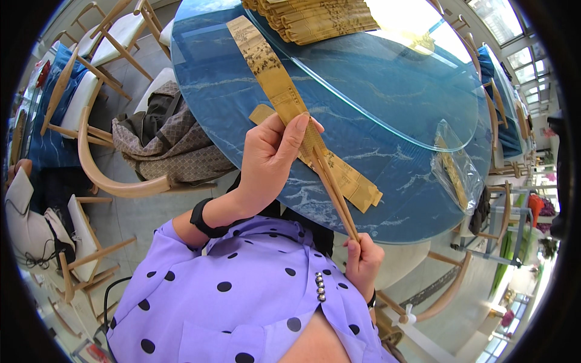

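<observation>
My left hand (270,152) pinches a long gold-brown paper chopstick sleeve (266,68) printed with a dark pattern, its far end pointing up and left. A pair of wooden chopsticks (336,192) runs from the sleeve's near end down to my right hand (364,264), whose fingers are closed on their lower ends. The upper tips are at or inside the sleeve's mouth; how deep they reach is hidden. Under both hands' line, another gold paper sleeve (358,184) lies flat on the blue marbled table (212,72), partly covered by my left hand.
At the far side, a pile of similar gold sleeves (315,21) rests on the glass turntable (387,91). Near the right edge lies a clear plastic bag (458,172) with a gold strip inside. A wooden chair (91,163) with a patterned bag (175,136) stands at the left.
</observation>
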Demonstrator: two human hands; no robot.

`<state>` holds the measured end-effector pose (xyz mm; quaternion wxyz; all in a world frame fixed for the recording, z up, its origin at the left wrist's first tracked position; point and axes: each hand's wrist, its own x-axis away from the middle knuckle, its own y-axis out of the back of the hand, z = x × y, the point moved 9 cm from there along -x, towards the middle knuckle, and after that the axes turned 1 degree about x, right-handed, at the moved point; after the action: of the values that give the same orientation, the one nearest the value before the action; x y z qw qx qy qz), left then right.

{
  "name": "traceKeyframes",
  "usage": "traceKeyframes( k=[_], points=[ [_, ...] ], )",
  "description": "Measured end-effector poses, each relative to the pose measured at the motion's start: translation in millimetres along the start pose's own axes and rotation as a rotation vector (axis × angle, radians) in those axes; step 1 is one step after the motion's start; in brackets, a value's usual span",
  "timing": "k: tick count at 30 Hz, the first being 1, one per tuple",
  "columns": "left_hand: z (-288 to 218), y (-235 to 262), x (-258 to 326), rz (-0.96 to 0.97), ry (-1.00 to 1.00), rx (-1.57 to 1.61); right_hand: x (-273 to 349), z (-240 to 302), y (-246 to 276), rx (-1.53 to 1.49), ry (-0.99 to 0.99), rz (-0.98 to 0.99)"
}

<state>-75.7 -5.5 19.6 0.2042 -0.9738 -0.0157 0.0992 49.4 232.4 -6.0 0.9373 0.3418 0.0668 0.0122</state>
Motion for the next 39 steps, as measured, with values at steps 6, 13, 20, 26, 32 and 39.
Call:
traceKeyframes(
  k=[6, 13, 20, 26, 32, 39],
  points=[
    [4, -9, 5, 0.017, 0.042, -0.078, -2, 5, 2, 0.074, 0.046, -0.064],
    [4, -2, 2, -0.021, 0.048, -0.015, -4, 5, -2, 0.023, 0.023, -0.027],
    [7, -3, 4, -0.022, 0.026, -0.042, -4, 7, -2, 0.039, 0.034, -0.031],
    [14, -7, 8, 0.040, 0.048, -0.044, -4, 6, -2, 0.045, 0.026, -0.031],
    [7, -1, 2, 0.037, 0.076, 0.136, -1, 4, -2, 0.040, 0.052, -0.037],
    [14, -5, 9, 0.016, 0.018, -0.039, -1, 4, -3, 0.038, 0.043, -0.041]
  ],
)
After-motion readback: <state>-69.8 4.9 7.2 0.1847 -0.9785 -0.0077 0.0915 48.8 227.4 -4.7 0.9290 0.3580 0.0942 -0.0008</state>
